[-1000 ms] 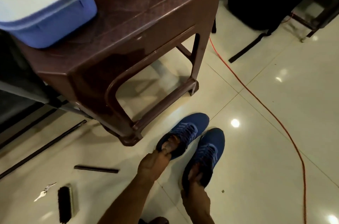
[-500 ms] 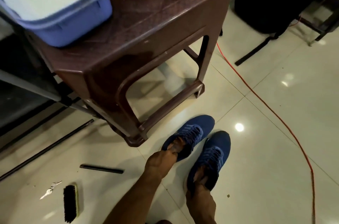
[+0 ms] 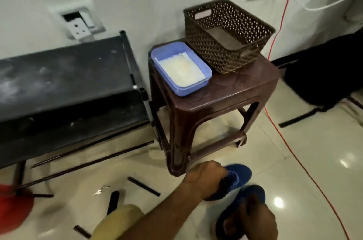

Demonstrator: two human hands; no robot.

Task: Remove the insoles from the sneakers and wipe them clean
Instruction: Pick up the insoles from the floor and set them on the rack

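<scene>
**Sneakers gripped at floor level**

Left hand (image 3: pixel 206 177), forearm stretched forward, is fisted round the heel collar of the far sneaker (image 3: pixel 240 174). Right hand (image 3: pixel 255 220), knuckles up, clutches the near sneaker (image 3: pixel 253 192) at its opening; blur hides the fingertips. Both shoes are blue mesh knit with rounded toes. They lie side by side on the glossy cream floor tiles (image 3: pixel 304 161), beside the brown moulded-plastic worktop (image 3: pixel 225 98).

Glossy floor tiles (image 3: pixel 314 171); glossy plastic stool (image 3: pixel 225 94); mesh-cloth sneakers (image 3: pixel 241 174).
</scene>
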